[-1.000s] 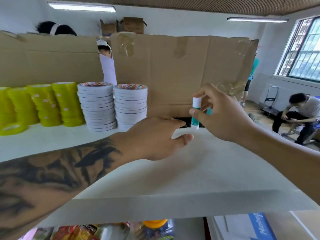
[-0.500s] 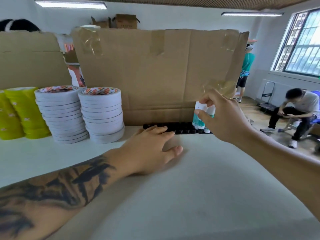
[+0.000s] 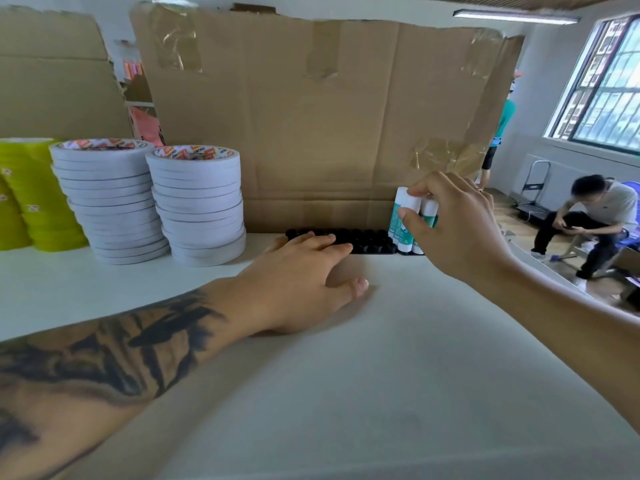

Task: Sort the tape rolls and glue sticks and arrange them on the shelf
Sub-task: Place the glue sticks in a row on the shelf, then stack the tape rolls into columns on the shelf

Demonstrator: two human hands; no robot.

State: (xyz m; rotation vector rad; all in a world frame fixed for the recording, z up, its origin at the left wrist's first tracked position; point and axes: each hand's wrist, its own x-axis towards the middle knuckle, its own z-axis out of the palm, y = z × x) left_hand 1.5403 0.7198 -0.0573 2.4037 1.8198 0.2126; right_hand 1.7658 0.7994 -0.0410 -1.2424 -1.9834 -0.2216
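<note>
— Where's the glue stick (image 3: 411,216)?

— Upright in my right hand (image 3: 460,230), pinched near its white cap by curled fingertips, at the right end of the black tray (image 3: 349,241) beside two others, so it can drop straight into a socket.

— And your other grip?

— My left hand (image 3: 298,285) lies flat on the smooth white shelf (image 3: 398,358), fingers straight, touching the tray (steadying it, I'd guess). White tape rolls (image 3: 197,206) stand stacked nearby.

White tape rolls (image 3: 152,202), yellow-green tape rolls (image 3: 31,195), teal-and-white glue sticks (image 3: 403,220), black tray (image 3: 360,239).
</note>
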